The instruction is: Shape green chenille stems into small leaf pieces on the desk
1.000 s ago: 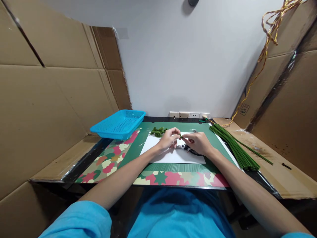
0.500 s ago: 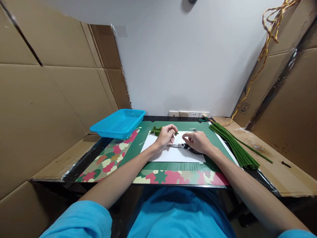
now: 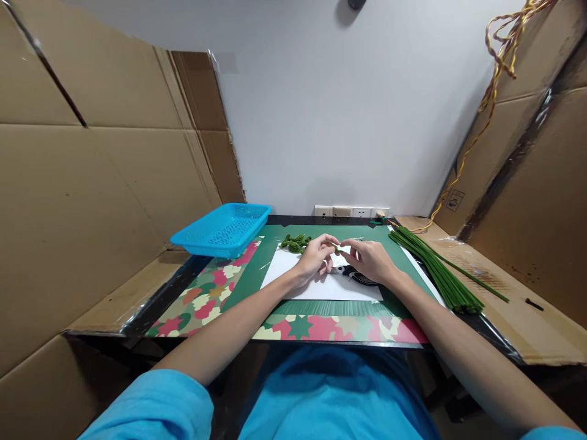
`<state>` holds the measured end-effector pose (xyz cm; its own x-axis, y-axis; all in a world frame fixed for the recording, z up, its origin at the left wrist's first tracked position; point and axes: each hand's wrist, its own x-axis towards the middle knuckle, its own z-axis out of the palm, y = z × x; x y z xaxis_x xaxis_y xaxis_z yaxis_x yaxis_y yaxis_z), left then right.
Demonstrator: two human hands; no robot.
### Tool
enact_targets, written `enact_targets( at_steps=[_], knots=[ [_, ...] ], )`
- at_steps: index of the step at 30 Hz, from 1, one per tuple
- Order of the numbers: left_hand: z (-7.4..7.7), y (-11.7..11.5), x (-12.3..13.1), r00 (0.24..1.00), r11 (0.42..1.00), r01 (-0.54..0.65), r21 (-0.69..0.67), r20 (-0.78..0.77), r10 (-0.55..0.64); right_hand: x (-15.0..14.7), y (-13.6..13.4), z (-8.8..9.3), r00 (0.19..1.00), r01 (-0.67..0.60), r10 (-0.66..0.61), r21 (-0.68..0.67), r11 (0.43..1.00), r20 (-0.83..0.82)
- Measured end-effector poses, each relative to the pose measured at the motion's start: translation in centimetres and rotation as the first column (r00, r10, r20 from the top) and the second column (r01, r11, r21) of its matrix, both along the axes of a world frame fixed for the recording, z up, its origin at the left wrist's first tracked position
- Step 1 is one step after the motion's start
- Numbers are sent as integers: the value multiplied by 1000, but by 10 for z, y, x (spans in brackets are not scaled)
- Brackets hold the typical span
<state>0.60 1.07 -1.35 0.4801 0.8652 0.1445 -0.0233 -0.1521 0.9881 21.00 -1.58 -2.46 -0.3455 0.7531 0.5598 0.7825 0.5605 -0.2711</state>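
Above a white sheet of paper (image 3: 287,278), my left hand (image 3: 316,256) and my right hand (image 3: 367,260) meet fingertip to fingertip. Both pinch a short green pipe cleaner piece (image 3: 338,250), partly hidden by the fingers. Under my right hand lies a pair of scissors (image 3: 362,278) with black handles; its blades are mostly covered by my left hand. Just beyond my left wrist, several bent green pipe cleaner pieces (image 3: 295,243) sit in a small heap at the paper's far left corner.
A blue perforated basket (image 3: 220,232) stands at the back left. On the right lies a bundle of long green pipe cleaners (image 3: 440,272). The green mat (image 3: 250,275) has a patterned border. Cardboard walls (image 3: 105,183) flank the table, and sockets (image 3: 351,211) line the back wall.
My hands have come together, the right moving left to the piece and the left shifting slightly right. My left hand now covers the scissor blades, and more of the green heap shows.
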Motion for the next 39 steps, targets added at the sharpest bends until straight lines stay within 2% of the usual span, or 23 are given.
enact_targets(
  at_steps=[7,13,22,33,39],
  knots=[
    [-1,-1,2,1000,1000,-28,7,5,28,1,0,-2,996,-84,84,2,996,-21],
    [-1,0,3,999,998,-46,30,2,46,0,0,-2,994,-102,103,22,995,-33],
    [-3,3,2,998,1000,21,5,-51,-21,1,2,-3,995,-100,100,17,995,-26],
    [2,5,-4,997,992,-23,128,-73,33,1,0,-1,998,-56,56,-14,998,-14],
    [-2,7,-5,986,981,-5,196,-164,38,0,-2,1,997,-75,76,-43,996,25]
  ],
)
